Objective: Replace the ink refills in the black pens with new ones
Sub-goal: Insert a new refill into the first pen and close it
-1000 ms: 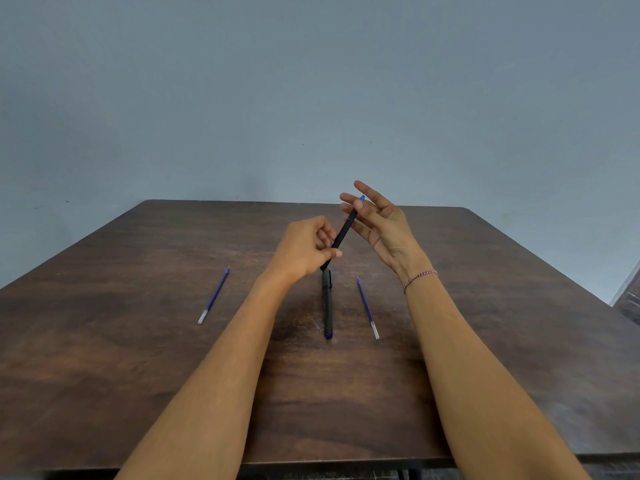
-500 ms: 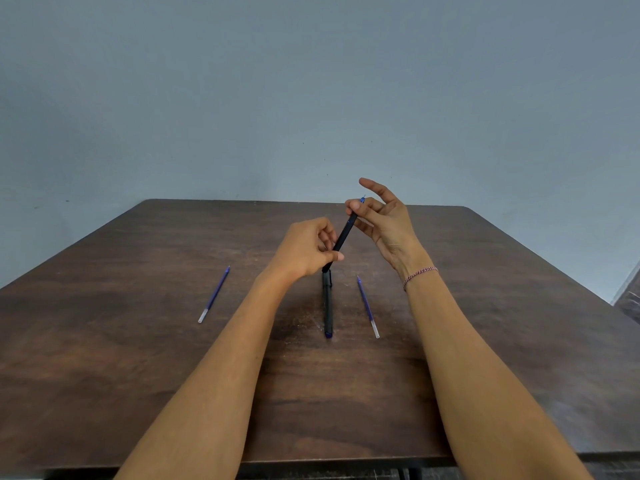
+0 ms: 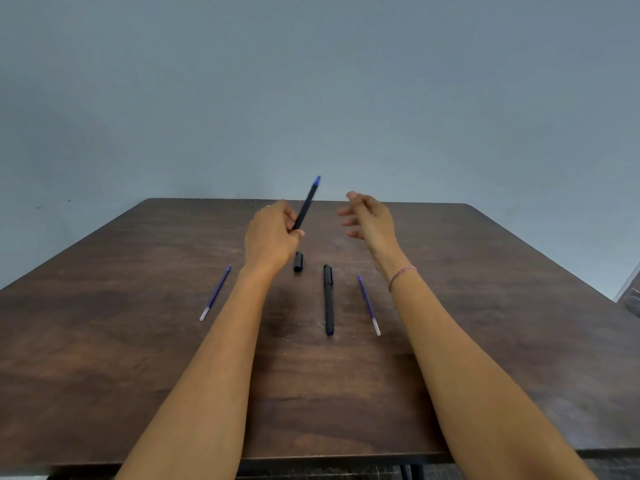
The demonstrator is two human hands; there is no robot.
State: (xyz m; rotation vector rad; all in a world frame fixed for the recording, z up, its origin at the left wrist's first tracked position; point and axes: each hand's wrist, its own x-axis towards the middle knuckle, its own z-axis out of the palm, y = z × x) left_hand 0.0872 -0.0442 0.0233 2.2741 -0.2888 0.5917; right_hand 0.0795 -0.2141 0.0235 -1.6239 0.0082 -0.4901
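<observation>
My left hand (image 3: pixel 272 237) grips the lower end of a black pen (image 3: pixel 307 202) that tilts up and away, its blue tip at the top. My right hand (image 3: pixel 369 216) hovers to the pen's right with relaxed fingers, apart from it and holding nothing. Just below my left hand a short black cap (image 3: pixel 299 261) lies on the brown table (image 3: pixel 104 306). A second, capped black pen (image 3: pixel 329 299) lies lengthwise at the middle. One blue refill (image 3: pixel 215 292) lies on the left, another blue refill (image 3: pixel 369 304) to the right of the capped pen.
A plain grey-blue wall stands behind the table's far edge. The table's front edge (image 3: pixel 346 457) runs under my forearms. A dark object (image 3: pixel 632 299) shows at the right border beyond the table.
My right hand has let go of the pen's top and moved right. My left hand has shifted left with the pen. A black cap now shows on the table.
</observation>
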